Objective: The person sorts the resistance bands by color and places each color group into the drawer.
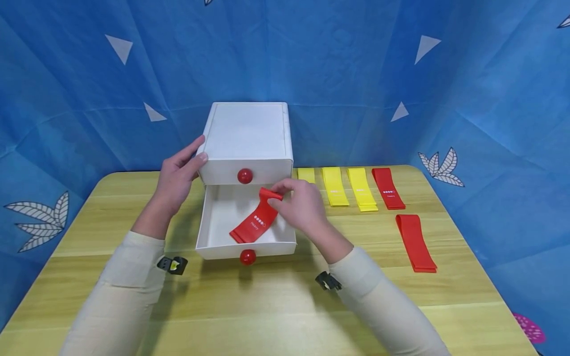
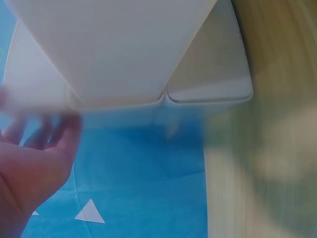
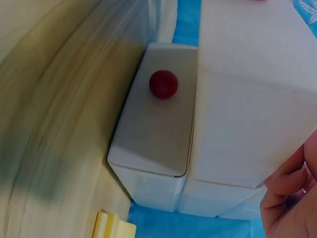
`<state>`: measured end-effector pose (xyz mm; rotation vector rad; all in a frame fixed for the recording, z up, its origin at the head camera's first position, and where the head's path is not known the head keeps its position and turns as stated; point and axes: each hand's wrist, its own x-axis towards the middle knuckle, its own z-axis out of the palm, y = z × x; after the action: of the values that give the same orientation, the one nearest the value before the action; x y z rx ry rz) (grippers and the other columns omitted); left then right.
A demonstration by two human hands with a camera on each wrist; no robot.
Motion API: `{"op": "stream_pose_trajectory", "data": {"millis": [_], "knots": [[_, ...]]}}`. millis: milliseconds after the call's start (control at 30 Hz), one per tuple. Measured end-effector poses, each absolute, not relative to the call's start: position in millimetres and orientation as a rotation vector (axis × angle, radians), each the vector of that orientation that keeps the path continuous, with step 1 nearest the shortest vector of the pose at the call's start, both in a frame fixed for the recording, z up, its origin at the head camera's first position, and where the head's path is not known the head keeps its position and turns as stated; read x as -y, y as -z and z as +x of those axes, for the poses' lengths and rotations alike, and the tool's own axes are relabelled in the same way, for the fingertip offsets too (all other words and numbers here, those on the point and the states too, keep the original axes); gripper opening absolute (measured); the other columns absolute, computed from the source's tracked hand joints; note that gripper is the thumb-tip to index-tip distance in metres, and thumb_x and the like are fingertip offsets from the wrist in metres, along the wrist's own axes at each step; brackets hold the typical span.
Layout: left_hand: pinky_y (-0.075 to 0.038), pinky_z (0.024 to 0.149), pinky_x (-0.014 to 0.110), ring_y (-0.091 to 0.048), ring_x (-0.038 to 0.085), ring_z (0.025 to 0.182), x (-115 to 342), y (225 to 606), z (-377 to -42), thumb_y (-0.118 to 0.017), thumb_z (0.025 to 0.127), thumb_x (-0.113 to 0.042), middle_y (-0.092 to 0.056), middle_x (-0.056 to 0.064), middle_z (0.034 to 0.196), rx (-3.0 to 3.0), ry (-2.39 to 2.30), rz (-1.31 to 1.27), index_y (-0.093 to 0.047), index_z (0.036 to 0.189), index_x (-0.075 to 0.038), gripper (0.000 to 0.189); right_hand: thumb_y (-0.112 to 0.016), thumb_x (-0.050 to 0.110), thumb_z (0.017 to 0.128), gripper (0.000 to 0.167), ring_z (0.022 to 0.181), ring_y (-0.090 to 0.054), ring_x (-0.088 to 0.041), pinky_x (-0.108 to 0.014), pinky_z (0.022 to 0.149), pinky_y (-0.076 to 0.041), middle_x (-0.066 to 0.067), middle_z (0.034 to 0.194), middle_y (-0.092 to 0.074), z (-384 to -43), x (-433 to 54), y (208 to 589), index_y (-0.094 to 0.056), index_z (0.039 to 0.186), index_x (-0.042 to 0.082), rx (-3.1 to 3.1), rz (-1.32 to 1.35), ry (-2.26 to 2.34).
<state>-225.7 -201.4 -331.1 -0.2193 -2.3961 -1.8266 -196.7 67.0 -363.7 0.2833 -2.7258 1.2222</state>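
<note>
On the bench [image 1: 267, 316], mid-frame, we see a white cabinet [image 1: 247, 131], its lower drawer [image 1: 276, 248] out. Our left grip [image 1: 172, 179], fingers loose, touches the cabinet's left side; our right grip [image 1: 304, 203] pinches a red band [image 1: 257, 221] over the drawer. Released bunched up, it could jam the drawer.

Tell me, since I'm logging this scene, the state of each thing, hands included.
Top drawer: closed
Middle drawer: pulled open
Bottom drawer: closed
Held red band: pinched at one end, slanting; contact with middle drawer unclear
Right hand: pinching that band
Left hand: touching the cabinet
Two red bands: lying on the table, apart
Three yellow bands: lying on the table, one partly hidden
</note>
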Motion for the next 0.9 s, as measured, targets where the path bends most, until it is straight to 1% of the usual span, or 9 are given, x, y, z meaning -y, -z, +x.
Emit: {"op": "stream_pose_trajectory", "data": {"millis": [67,133,200,300,367,433,533,700,900], "knots": [[-0.038,0.108,0.049,-0.038,0.023,0.141,201.1,331.1,-225.8,-0.055,0.103,-0.038,-0.036,-0.001,0.158,2.402,1.823,-0.213,-0.043,0.153,-0.031,0.052,-0.083,0.019,0.083,0.023,0.093,-0.062,-0.02,-0.031,0.071,-0.053,0.005,0.097,-0.071,-196.5,-69.3,365.1,-0.077,0.106,0.016,2.726,0.281,-1.175],[-0.038,0.108,0.049,-0.037,0.023,0.141,200.9,331.1,-225.8,-0.055,0.103,-0.038,-0.036,-0.002,0.158,2.409,1.819,-0.207,-0.042,0.153,-0.032,0.052,-0.082,0.018,0.084,0.023,0.094,-0.063,-0.021,-0.031,0.07,-0.054,0.003,0.098,-0.072,-195.6,-72.4,366.4,-0.077,0.106,0.015,2.708,0.281,-1.155],[-0.038,0.108,0.049,-0.037,0.023,0.141,200.7,331.2,-226.2,-0.055,0.103,-0.038,-0.036,-0.002,0.158,2.408,1.819,-0.204,-0.043,0.153,-0.032,0.052,-0.081,0.016,0.084,0.022,0.091,-0.063,-0.02,-0.03,0.067,-0.054,0.002,0.097,-0.073,-195.0,-76.4,368.0,-0.078,0.105,0.015,2.673,0.29,-1.16],[-0.038,0.109,0.049,-0.037,0.023,0.141,200.8,331.8,-226.4,-0.055,0.103,-0.037,-0.036,-0.002,0.158,2.402,1.822,-0.203,-0.043,0.153,-0.031,0.051,-0.08,0.015,0.085,0.02,0.068,-0.06,-0.019,-0.031,0.056,-0.05,0.003,0.095,-0.073,-194.6,-84.2,371.0,-0.079,0.105,0.015,2.597,0.324,-1.219],[-0.038,0.109,0.049,-0.038,0.023,0.141,201.0,332.2,-226.7,-0.056,0.103,-0.037,-0.036,-0.002,0.158,2.398,1.824,-0.201,-0.043,0.153,-0.031,0.051,-0.08,0.015,0.085,0.019,0.053,-0.051,-0.019,-0.031,0.049,-0.045,0.006,0.094,-0.073,-194.8,-89.7,373.5,-0.079,0.105,0.016,2.544,0.35,-1.266],[-0.038,0.108,0.049,-0.037,0.023,0.141,201.6,332.5,-226.8,-0.055,0.103,-0.037,-0.036,-0.002,0.158,2.402,1.824,-0.195,-0.043,0.152,-0.032,0.051,-0.08,0.016,0.086,0.02,0.044,-0.043,-0.021,-0.031,0.043,-0.04,0.007,0.094,-0.073,-194.6,-95.3,375.9,-0.079,0.105,0.016,2.493,0.372,-1.311],[-0.038,0.109,0.049,-0.036,0.022,0.142,202.5,332.5,-226.6,-0.055,0.103,-0.038,-0.035,-0.004,0.158,2.416,1.821,-0.185,-0.042,0.153,-0.033,0.051,-0.081,0.017,0.085,0.021,0.043,-0.04,-0.02,-0.03,0.04,-0.035,0.006,0.094,-0.073,-193.4,-103.4,378.3,-0.079,0.105,0.013,2.423,0.394,-1.37],[-0.038,0.109,0.049,-0.036,0.023,0.142,202.8,332.4,-226.0,-0.054,0.103,-0.039,-0.034,-0.004,0.159,2.421,1.821,-0.179,-0.042,0.153,-0.033,0.052,-0.084,0.018,0.083,0.023,0.043,-0.041,-0.017,-0.03,0.04,-0.034,0.005,0.096,-0.073,-187.5,-119.9,377.8,-0.078,0.105,0.013,2.343,0.438,-1.421],[-0.038,0.108,0.049,-0.037,0.022,0.141,201.5,331.6,-226.2,-0.055,0.103,-0.037,-0.036,-0.003,0.158,2.409,1.821,-0.196,-0.043,0.153,-0.032,0.051,-0.084,0.017,0.083,0.023,0.043,-0.041,-0.018,-0.029,0.038,-0.033,0.003,0.097,-0.074,-178.4,-151.9,376.6,-0.078,0.104,0.012,2.291,0.415,-1.454]]}}
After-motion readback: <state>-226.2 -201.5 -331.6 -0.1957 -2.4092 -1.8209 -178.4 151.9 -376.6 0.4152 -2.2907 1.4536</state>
